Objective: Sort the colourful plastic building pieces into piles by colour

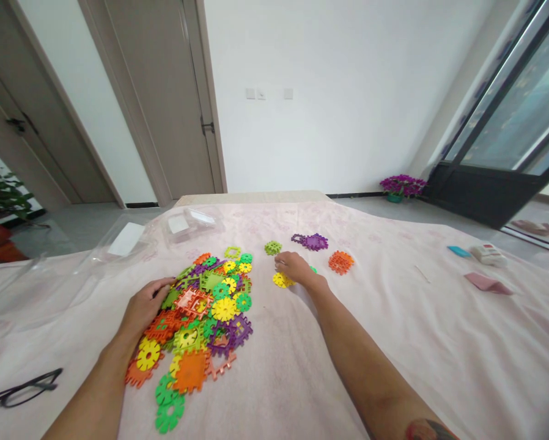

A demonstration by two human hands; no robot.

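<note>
I am watching my left hand (147, 305) resting flat, fingers spread, on the near-left edge of the pile of plastic pieces (201, 311) — it is gripping nothing, only pressing down. My right hand (295, 267) is reaching out beyond the pile, fingers curled down over a yellow gear (281, 280) on the bench (394, 342); I cannot tell whether it is actually pinching the gear or just touching it. Farther from the pile, a green piece (272, 247), a purple cluster (312, 241) and an orange cluster (341, 262) are lying in small separate groups. The risk, as I am judging it — the soft cloth could be bunching under my right wrist and dragging those sorted groups together, or my left palm could be nudging loose pieces off the heap.
</note>
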